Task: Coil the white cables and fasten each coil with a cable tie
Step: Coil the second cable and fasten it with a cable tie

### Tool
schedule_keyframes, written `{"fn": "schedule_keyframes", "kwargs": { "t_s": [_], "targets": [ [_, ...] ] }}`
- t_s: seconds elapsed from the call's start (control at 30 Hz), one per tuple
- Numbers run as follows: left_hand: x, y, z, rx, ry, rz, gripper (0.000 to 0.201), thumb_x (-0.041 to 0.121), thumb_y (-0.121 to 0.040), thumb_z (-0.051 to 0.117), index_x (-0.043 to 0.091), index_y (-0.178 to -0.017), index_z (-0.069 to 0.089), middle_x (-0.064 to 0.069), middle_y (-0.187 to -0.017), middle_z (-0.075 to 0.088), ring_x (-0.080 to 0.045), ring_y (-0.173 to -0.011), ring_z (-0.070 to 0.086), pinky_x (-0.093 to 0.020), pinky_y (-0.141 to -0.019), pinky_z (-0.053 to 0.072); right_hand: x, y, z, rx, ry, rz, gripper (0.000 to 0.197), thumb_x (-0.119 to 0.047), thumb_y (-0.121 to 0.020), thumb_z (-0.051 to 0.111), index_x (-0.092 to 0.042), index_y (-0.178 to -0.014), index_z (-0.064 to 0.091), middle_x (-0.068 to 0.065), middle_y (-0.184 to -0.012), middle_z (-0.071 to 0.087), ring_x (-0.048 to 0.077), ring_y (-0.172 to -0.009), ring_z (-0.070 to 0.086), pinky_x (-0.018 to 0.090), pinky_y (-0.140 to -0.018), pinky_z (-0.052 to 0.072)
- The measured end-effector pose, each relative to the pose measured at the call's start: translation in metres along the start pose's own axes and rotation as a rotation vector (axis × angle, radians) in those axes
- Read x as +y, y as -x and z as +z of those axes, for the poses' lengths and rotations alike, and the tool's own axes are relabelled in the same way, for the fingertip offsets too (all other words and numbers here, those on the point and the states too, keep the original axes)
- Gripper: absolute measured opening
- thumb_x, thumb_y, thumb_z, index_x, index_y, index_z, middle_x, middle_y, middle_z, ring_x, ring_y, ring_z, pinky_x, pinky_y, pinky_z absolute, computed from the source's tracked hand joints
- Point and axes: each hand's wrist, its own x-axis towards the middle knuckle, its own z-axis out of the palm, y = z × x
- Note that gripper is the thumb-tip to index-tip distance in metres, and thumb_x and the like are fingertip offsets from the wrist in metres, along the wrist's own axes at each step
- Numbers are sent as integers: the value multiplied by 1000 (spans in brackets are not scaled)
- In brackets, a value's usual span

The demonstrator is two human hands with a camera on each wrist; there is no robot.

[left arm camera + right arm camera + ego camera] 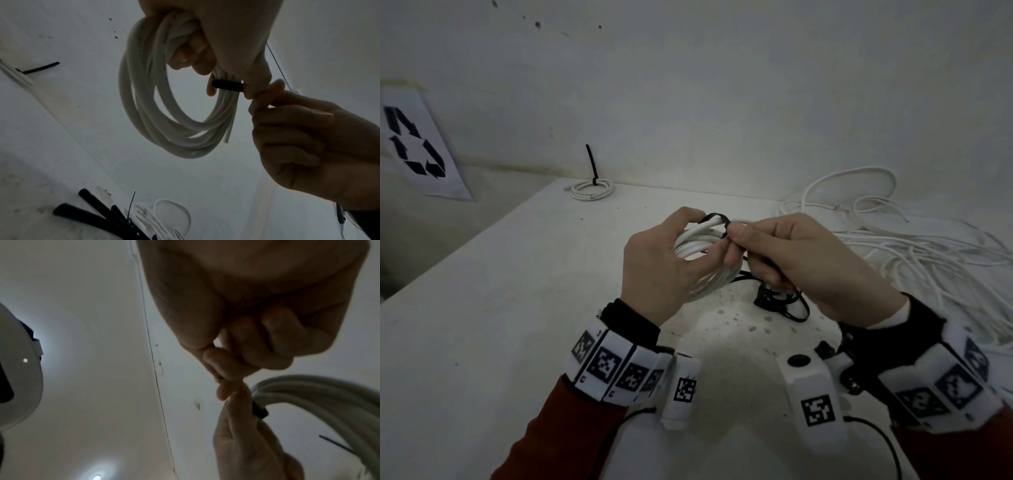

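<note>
My left hand (671, 253) grips a coil of white cable (700, 240) above the table. A black cable tie (717, 219) loops round the top of that coil. My right hand (774, 246) pinches the tie's end beside the coil, thumb against forefinger. From the left wrist the coil (148, 104) hangs below my curled left fingers, and the black tie (227, 84) crosses its strands next to the right hand (298, 138). In the right wrist view the right fingertips (224, 369) pinch just above the tie's black head (260, 410) on the coil (308, 394).
A finished coil (592, 190) with an upright black tie lies at the table's far edge. Loose white cable (893, 246) sprawls over the right side. Spare black ties (780, 301) lie under my right hand. A paper recycling sign (417, 144) hangs on the left wall.
</note>
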Motion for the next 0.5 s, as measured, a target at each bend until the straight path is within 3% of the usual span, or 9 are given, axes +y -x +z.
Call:
{"fn": "schedule_keyframes", "kwargs": {
  "t_s": [0.1,0.23,0.3,0.4,0.5],
  "targets": [
    [0,-1,-1,-33,7,-10,30,44,-78,63,18,-91,66,13,-69,64,-1,-61,61,-12,-57,45,2,0,3,-14,-160,26,37,-27,-93,53,-7,-64,63,-4,-39,32,8,-35,20,20,-38,15],
    [-1,-2,-4,-70,89,-78,25,43,-77,55,21,-85,63,20,-71,60,4,-62,57,-6,-59,36,1,3,11,-81,-268,31,34,-27,-89,55,-6,-62,60,-3,-39,27,7,-34,19,19,-37,19],
    [-3,-1,-4,-79,121,-122,24,42,-76,53,20,-78,63,19,-62,56,1,-56,53,-8,-56,34,2,4,14,-80,-267,23,35,-23,-92,54,-6,-62,59,-3,-40,28,7,-34,20,19,-37,22],
    [-3,-2,-4,-91,130,-158,33,43,-76,52,15,-60,56,10,-48,43,-5,-48,40,-16,-50,29,2,4,17,-66,-269,2,36,-20,-93,54,-5,-61,59,-2,-40,29,8,-35,23,19,-38,25],
    [-5,-7,-9,-48,224,-281,26,44,-70,54,25,-54,61,8,-46,44,-8,-48,37,-26,-48,30,4,5,24,-57,-243,-34,35,-16,-93,55,-2,-61,60,-2,-39,31,8,-36,23,19,-39,24]
  ]
}}
